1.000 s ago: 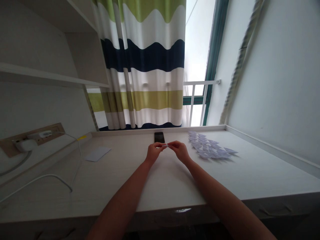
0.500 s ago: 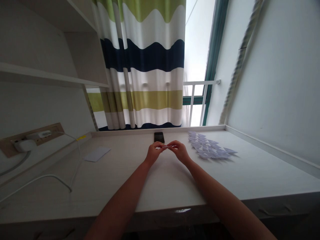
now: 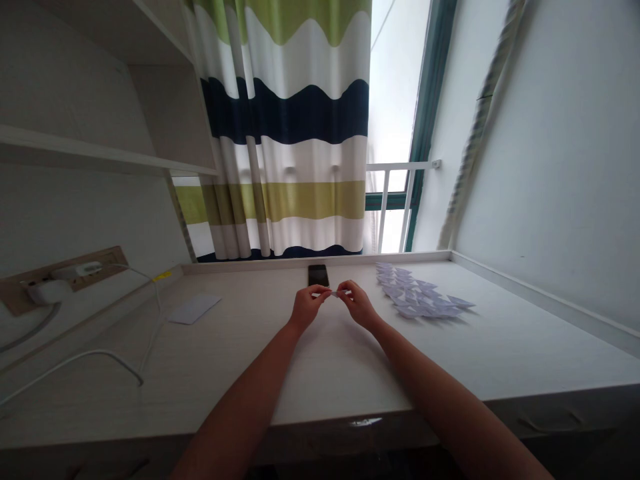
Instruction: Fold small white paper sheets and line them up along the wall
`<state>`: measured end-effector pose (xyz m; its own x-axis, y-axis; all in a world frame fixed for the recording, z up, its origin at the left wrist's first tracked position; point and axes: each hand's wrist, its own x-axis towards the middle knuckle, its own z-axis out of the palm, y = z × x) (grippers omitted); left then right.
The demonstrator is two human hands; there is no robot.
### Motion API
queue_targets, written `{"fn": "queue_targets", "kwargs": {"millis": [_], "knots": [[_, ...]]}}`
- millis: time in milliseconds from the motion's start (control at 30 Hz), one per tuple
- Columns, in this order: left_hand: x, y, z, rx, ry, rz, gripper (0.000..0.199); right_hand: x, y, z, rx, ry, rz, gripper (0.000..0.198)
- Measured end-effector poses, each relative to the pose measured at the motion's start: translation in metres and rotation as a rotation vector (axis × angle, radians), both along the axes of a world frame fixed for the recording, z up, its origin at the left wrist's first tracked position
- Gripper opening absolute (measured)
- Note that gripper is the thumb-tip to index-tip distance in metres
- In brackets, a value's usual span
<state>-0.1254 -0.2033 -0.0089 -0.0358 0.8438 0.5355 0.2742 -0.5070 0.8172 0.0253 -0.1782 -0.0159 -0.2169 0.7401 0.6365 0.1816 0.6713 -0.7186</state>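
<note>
A small folded piece of white paper [image 3: 335, 293] is pinched between my two hands above the middle of the desk. My left hand [image 3: 306, 305] grips its left end with thumb and fingers. On the other side, my right hand [image 3: 357, 303] has its fingertips closed on the right end. Most of the paper is covered by my fingers, so its exact shape is hard to make out. Just behind my left hand lies a dark phone [image 3: 318, 275]. To the right, several folded paper triangles [image 3: 417, 293] are laid out in overlapping rows.
A flat sheet of white paper [image 3: 195, 308] rests on the left of the white desk [image 3: 330, 380]. White cables [image 3: 143, 373] run across the left side from a wall socket [image 3: 75, 273]. Behind the raised back edge hangs a striped curtain [image 3: 300, 160]; shelves [image 3: 100, 150] jut out upper left.
The fingertips of my right hand have shifted slightly, and a bit more of the paper shows between my hands. Everything on the desk lies as before.
</note>
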Motion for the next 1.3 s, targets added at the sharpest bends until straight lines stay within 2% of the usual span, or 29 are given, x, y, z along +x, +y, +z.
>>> {"fn": "queue_targets", "kwargs": {"millis": [267,533,800,967,1100,1300], "knots": [[0.0020,-0.0020,0.0026,-0.043,-0.100,-0.038,0.021,0.0011,0.0041,-0.0036,-0.167,0.046,0.077,0.020],[0.0049,-0.0007,-0.0011,-0.066,-0.076,-0.099,0.023,-0.0015,-0.0003,-0.0030,-0.100,0.028,0.042,0.012],[0.0040,0.0039,-0.0067,0.027,-0.030,-0.036,0.019,-0.0031,0.0047,-0.0059,-0.183,0.147,0.011,0.025],[0.0059,0.0010,-0.0061,-0.030,-0.004,-0.091,0.021,-0.0042,0.0061,-0.0067,-0.225,0.190,0.092,0.019],[0.0070,-0.0021,-0.0027,-0.117,-0.065,-0.168,0.023,-0.0043,0.0065,-0.0085,-0.237,0.204,0.141,0.019],[0.0053,0.0005,-0.0032,-0.165,-0.115,-0.200,0.026,-0.0043,0.0069,-0.0097,-0.246,0.209,0.167,0.020]]}}
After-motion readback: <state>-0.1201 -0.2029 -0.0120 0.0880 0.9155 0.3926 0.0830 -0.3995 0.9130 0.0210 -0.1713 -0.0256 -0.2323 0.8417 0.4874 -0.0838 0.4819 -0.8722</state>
